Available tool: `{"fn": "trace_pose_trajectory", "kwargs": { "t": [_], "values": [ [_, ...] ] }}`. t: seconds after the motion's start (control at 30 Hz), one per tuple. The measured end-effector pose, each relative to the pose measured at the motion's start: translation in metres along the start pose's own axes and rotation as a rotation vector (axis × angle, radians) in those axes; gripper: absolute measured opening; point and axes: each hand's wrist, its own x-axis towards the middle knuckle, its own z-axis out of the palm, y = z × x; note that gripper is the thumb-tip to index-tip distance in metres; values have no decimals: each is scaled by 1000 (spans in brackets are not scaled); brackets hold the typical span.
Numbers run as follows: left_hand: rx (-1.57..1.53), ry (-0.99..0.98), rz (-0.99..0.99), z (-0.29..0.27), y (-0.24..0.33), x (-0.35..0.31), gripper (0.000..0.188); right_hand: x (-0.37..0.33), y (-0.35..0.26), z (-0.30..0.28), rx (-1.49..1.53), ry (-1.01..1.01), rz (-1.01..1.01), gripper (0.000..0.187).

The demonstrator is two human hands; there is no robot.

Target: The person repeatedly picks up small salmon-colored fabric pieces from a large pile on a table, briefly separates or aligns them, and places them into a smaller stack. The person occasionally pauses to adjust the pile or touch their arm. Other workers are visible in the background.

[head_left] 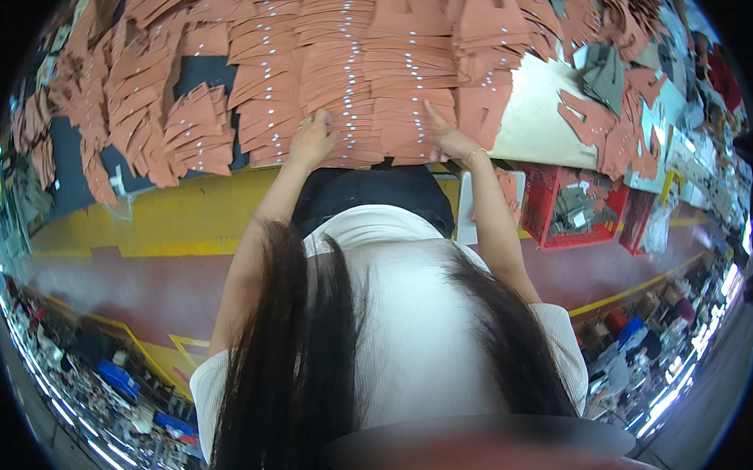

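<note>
Overlapping rows of salmon-coloured cut fabric pieces, marked with small white stickers, cover the table in front of me. My left hand rests on the near end of one row, fingers slightly bent, with a gap between thumb and forefinger. To its right, my right hand touches the near end of another row. Its forefinger stretches forward over the pieces while the other fingers bend under. I see no piece lifted in either hand. Between the hands, the rows reach the table's near edge.
More salmon pieces lie on dark sheeting at left. At right are a pale board, dark green fabric pieces and a red crate holding green pieces below table level. A white tray stands beside my right forearm.
</note>
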Motion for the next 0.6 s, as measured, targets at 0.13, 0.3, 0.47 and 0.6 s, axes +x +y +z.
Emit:
{"fn": "trace_pose_trajectory", "kwargs": {
  "t": [0.13, 0.3, 0.47, 0.6],
  "values": [
    [34, 1, -64, 2, 3, -3, 38, 0, -4, -3, -62, 12, 10, 79],
    [-8, 5, -111, -3, 11, -10, 36, 3, -14, -12, -106, -20, 60, 73],
    [-38, -13, -127, -8, 14, -15, 36, 10, -20, -24, -192, -49, 75, 69],
    [-63, -13, -134, -9, 14, -16, 35, 20, -26, -35, -255, -34, 58, 63]
  ]
}}
